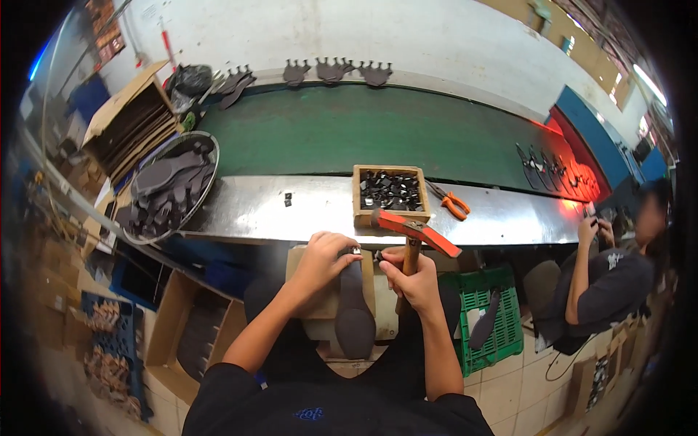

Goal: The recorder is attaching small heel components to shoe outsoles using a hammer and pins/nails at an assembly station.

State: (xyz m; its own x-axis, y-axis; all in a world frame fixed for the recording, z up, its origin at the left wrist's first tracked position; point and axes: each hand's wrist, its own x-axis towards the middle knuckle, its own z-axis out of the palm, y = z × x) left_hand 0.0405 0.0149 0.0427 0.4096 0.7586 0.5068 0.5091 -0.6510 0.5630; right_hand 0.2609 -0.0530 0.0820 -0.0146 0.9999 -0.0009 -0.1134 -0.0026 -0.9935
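- Nearest the camera is the person's dark shirt (291, 396), with both forearms reaching forward from its short sleeves.
- The left forearm slants up and inward; the left hand (323, 256) is turned palm inward, its fingers curled and narrow, thumb and forefinger pinching the far, narrow end of the grey sole (355, 323), where a small shiny piece (356, 251) shows.
- The sole lies lengthwise between the knees, over a pale block (320, 307), its broad rounded end toward the person.
- The right forearm rises more steeply; the right hand (413, 280) is closed around the wooden handle of the hammer (416, 231), its orange-red head above the fist and sloping down to the right.
- The right thumb and forefinger also hold a small black piece (379, 256), near the sole's narrow end but apart from it.
- Beyond the hands, a wooden box (356, 216) of black pieces and orange-handled pliers (456, 206) rest on the metal bench (509, 221).
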